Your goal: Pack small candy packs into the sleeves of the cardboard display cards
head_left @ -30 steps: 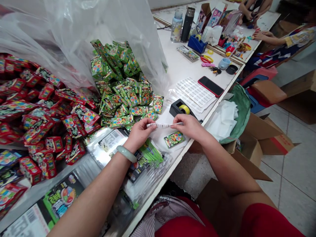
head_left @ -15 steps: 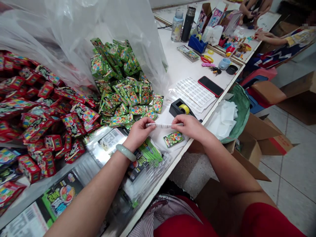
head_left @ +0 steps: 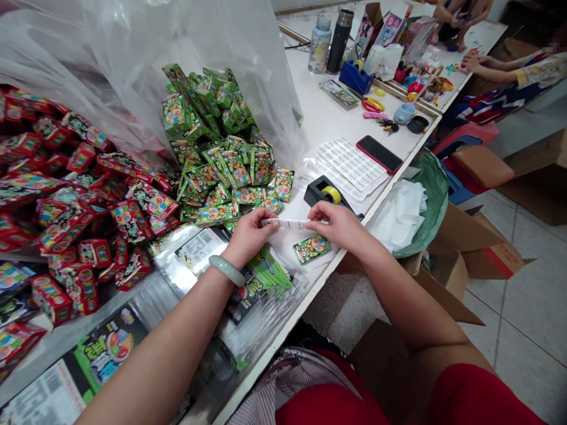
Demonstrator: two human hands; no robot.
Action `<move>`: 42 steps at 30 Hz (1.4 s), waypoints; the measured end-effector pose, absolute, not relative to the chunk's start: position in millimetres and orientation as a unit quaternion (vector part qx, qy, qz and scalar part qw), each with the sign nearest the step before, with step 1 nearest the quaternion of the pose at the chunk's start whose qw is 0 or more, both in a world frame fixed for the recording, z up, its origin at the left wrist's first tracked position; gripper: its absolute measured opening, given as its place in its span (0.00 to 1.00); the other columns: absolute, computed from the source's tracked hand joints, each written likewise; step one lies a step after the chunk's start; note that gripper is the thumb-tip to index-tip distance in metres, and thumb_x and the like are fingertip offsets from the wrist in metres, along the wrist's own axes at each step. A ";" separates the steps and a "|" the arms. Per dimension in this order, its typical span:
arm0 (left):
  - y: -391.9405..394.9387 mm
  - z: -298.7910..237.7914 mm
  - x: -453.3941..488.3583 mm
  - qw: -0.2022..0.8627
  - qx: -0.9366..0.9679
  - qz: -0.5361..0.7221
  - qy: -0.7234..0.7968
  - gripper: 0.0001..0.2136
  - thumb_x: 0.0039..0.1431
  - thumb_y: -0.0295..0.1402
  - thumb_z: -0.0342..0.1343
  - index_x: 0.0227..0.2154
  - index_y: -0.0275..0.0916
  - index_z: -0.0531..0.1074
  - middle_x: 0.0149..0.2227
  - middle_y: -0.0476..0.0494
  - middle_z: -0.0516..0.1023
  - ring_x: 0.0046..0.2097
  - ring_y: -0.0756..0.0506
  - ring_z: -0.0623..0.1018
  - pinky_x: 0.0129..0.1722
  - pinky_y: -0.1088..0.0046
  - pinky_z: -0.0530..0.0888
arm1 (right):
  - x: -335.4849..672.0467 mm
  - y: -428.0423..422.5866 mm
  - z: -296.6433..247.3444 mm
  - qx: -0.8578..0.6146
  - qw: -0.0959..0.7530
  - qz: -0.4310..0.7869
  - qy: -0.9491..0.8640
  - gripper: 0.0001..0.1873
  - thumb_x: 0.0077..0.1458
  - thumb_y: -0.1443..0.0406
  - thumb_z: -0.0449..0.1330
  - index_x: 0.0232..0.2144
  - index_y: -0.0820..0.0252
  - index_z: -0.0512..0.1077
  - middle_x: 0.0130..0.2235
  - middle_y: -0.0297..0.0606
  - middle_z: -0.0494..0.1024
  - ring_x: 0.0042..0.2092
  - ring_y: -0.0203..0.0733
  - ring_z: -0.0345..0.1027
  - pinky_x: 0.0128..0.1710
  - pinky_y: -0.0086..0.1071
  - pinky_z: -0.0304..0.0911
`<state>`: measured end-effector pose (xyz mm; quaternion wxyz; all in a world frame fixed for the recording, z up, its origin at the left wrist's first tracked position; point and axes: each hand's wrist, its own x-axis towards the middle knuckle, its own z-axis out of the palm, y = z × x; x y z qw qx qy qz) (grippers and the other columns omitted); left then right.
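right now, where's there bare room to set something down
Bare tabletop lies between the plastic bag, bottles and sticker sheets, narrowing to a strip between phone and keys. Crowded: the left side, with red boxes and green boxes; beside the left hand, plastic sleeves; beside the right hand, the black tape dispenser.

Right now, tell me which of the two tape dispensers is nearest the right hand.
The black tape dispenser, just beyond the right hand holding the label strip. The other dispenser is blue and stands farther off, near the dark bottle.
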<state>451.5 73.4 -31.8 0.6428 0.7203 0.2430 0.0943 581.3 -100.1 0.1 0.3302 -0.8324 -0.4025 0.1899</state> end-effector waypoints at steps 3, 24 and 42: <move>73.9 -33.9 451.3 0.640 0.722 0.099 0.243 0.11 0.42 0.37 0.61 0.27 0.37 0.70 0.25 0.52 0.69 0.27 0.51 0.66 0.27 0.75 0.62 | 581.8 -99.9 2.0 -0.829 0.321 0.181 -0.421 0.03 0.52 0.64 0.61 0.29 0.58 0.72 0.31 0.33 0.76 0.33 0.37 0.67 0.32 0.29 0.56; 76.5 -33.3 450.7 0.628 0.726 0.092 0.265 0.12 0.44 0.42 0.61 0.26 0.37 0.73 0.22 0.51 0.71 0.24 0.51 0.65 0.25 0.75 0.62 | 582.0 -104.0 -6.5 -0.813 0.334 0.023 -0.476 0.07 0.59 0.66 0.56 0.36 0.56 0.75 0.39 0.37 0.78 0.44 0.43 0.69 0.47 0.36 0.62; 72.7 -27.1 447.3 0.618 0.750 0.069 0.226 0.11 0.45 0.40 0.60 0.26 0.36 0.73 0.26 0.49 0.73 0.28 0.49 0.69 0.29 0.74 0.65 | 583.4 -84.0 3.6 -0.825 0.245 0.101 -0.499 0.01 0.53 0.67 0.62 0.30 0.58 0.72 0.32 0.35 0.76 0.36 0.40 0.66 0.36 0.32 0.56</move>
